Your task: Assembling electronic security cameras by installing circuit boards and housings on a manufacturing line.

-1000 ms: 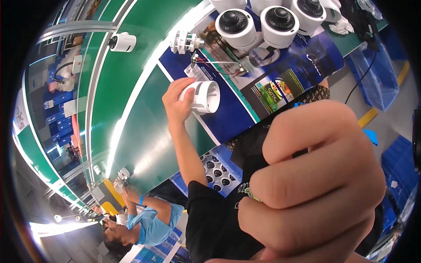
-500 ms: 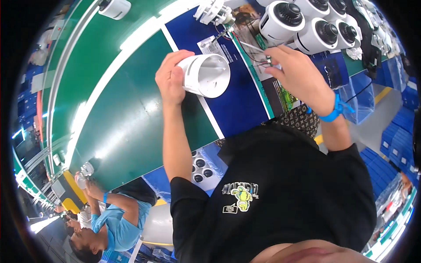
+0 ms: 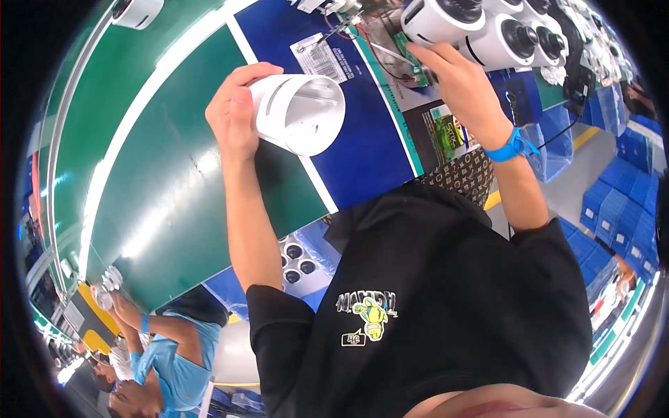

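Observation:
My left hand (image 3: 233,115) is wrapped round a white, hollow cylindrical camera housing (image 3: 282,124). Its open end faces right and shows a bare inner wall with small marks. On the right, the fingers of my right hand (image 3: 463,87) are closed at a small green circuit board (image 3: 411,61), gripping its upper edge. Thin red and dark wires and a white cable run from the board up to a white plastic camera bracket (image 3: 327,5), cut off by the top edge. A printed white label sheet (image 3: 319,57) lies on the blue mat (image 3: 369,132) between my hands.
Several white dome cameras (image 3: 498,42) with black lenses crowd the bench at upper right. Printed cards (image 3: 442,132) lie under my right wrist. A co-worker in a blue shirt (image 3: 171,355) handles a white part at lower left. Stacked blue boxes (image 3: 617,209) stand at right.
The view has shifted, so the bench and housing sit further left and higher. My right hand has moved up to the circuit board, which now shows more fully. My left hand keeps its hold.

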Motion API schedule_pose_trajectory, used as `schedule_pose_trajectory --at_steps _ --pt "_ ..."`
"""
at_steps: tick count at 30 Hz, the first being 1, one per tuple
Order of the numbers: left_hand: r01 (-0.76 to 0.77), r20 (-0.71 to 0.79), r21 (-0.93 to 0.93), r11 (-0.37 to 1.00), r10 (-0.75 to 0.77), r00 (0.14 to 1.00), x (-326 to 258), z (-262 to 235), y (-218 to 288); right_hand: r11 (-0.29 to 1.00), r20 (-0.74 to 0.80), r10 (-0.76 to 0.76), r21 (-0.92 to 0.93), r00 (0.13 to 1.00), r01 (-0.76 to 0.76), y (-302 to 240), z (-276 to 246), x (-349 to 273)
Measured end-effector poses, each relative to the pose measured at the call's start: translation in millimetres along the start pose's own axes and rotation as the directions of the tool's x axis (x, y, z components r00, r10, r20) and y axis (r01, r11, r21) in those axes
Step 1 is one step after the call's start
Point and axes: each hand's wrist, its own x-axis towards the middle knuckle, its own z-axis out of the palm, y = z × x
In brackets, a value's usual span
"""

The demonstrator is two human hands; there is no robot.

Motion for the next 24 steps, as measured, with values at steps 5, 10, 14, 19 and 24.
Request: schedule_pose_trajectory --at_steps 5,10,14,19,24 --pt "0.099 0.015 -0.274 0.957 -0.099 0.995 3 -4 0 0.990 -0.051 0.100 0.106 0.994 -0.094 -4 1 -19" --pt "0.223 0.014 -0.583 0.781 -0.264 0.964 -5 -9 -1 0.991 -0.028 -0.079 0.106 0.996 0.082 -6 7 -2" --pt "0.189 0.022 -0.626 0.757 -0.226 0.974 -5 -11 -7 0.987 0.064 -0.092 0.138 0.994 0.082 1 9 11" --pt "0.256 0.030 -0.641 0.724 -0.309 0.951 -5 -18 -10 0.970 -0.098 -0.213 0.093 0.972 0.222 -8 16 13" --pt "0.224 -0.074 -0.560 0.798 -0.317 0.945 0 -14 2 0.832 -0.374 0.079 0.535 0.924 0.146 -7 19 9"
